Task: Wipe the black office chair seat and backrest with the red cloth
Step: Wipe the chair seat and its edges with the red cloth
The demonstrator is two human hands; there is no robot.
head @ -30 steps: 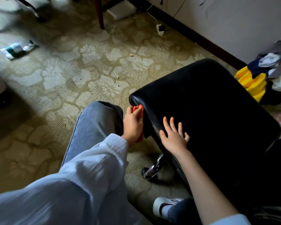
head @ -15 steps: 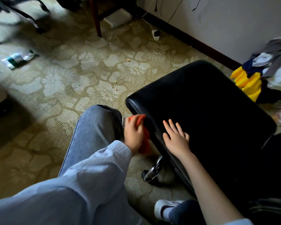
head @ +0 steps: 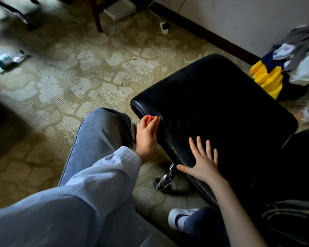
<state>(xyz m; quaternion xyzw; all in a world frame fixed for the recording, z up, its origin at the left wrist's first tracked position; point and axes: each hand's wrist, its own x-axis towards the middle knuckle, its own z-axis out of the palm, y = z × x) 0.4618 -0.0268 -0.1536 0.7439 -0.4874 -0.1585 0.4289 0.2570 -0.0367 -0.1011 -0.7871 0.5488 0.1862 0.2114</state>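
The black office chair seat (head: pixel 219 104) fills the centre right of the head view. My left hand (head: pixel 146 136) grips the red cloth (head: pixel 151 120) and presses it against the seat's near left side edge, close to the front corner. Most of the cloth is hidden under my fingers. My right hand (head: pixel 203 161) lies flat on the seat's near edge with its fingers spread. The backrest is a dark shape at the far right, hard to make out.
A chrome chair leg with a caster (head: pixel 165 180) sticks out below the seat. A pile of clothes with a yellow item (head: pixel 268 81) lies by the wall at right. A plug and cable (head: pixel 164 27), a wooden furniture leg (head: pixel 95 15) and litter (head: pixel 5 62) are on the patterned carpet.
My left hand slid the red cloth down along the seat's side edge and back up toward the front corner. My right hand spread its fingers wider on the seat.
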